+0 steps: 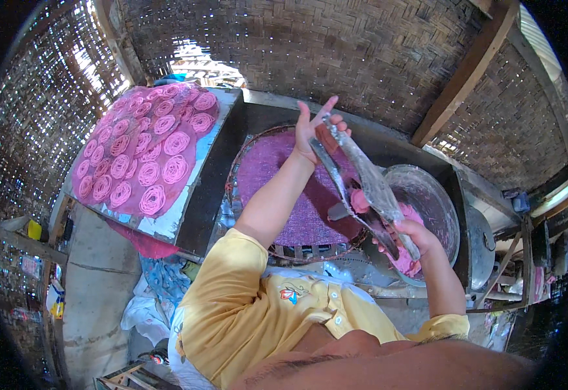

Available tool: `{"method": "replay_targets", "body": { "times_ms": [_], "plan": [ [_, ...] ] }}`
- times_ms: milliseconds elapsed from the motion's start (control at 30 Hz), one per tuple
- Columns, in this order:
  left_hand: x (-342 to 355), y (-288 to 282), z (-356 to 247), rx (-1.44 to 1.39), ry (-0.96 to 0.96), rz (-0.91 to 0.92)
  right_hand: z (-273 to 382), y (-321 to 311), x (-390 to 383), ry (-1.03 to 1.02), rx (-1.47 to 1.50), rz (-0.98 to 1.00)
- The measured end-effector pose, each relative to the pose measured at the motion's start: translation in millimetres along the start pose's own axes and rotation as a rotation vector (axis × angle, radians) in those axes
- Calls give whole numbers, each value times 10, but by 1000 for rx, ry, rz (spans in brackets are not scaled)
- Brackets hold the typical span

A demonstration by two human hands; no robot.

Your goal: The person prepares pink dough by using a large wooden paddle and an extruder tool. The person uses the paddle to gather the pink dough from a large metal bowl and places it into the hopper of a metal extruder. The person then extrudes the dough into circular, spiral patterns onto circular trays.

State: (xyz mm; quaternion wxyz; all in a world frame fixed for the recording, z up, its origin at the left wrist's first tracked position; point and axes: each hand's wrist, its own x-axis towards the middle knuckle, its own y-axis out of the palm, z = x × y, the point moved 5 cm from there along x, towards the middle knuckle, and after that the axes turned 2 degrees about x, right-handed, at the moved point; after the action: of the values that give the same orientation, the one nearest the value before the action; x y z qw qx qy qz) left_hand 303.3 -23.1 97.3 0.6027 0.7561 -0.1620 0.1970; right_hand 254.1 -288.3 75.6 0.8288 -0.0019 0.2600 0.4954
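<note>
A long hinged wooden press, smeared with pale dough, slants between my two hands, its two arms parted. A lump of pink dough sits between the arms beside a short dark cylinder. My left hand holds the upper end, thumb and forefinger stretched out and the other fingers curled at the handle. Lower down, my right hand grips the other end, over a wide basin with more pink dough. Under the press lies a round tray lined with purple mesh cloth.
To the left, a pink cloth bearing several pink noodle-like coils covers a table. A woven bamboo wall with a slanting wooden post stands behind. A rounded metal pot is right of the basin. Bundled cloths lie lower left.
</note>
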Motion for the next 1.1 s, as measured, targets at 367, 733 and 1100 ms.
{"method": "replay_targets", "body": {
  "times_ms": [367, 733, 1100],
  "plan": [
    [-63, 365, 25, 183, 143, -75, 446, 161, -320, -87, -393, -190],
    [-113, 610, 35, 106, 120, 149, 583, 270, -557, -61, -467, -181],
    [-271, 638, 65, 74, 76, 104, 352, 244, -534, -13, -412, -192]
  ]
}}
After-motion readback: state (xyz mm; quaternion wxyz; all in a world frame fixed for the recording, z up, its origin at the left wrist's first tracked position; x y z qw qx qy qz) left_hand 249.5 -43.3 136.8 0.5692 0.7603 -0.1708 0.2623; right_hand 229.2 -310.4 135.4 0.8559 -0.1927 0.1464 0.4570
